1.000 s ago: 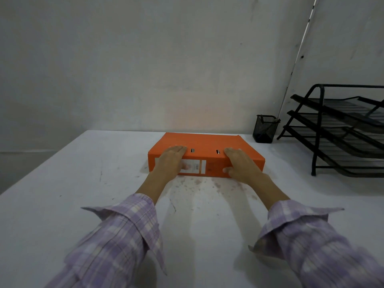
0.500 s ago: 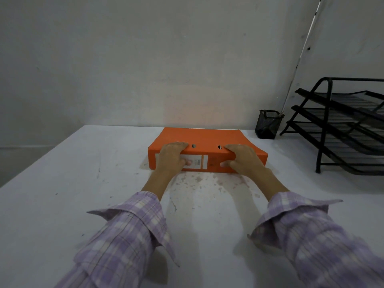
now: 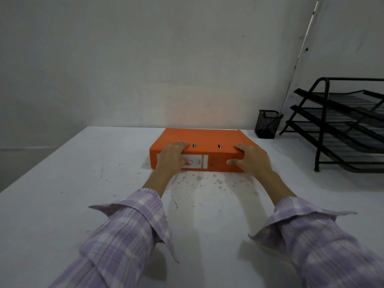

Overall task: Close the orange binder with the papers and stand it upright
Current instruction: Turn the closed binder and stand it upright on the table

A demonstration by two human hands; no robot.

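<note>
Both hands have shifted little, left hand and right hand gripping the spine of the binder, which lies closed, flat on the table, standing it up remains.

The binder is orange, its spine label white. Both sleeves show lilac-and-white plaid. The far-right tray rack and mesh cup are black; the table is white.
</note>
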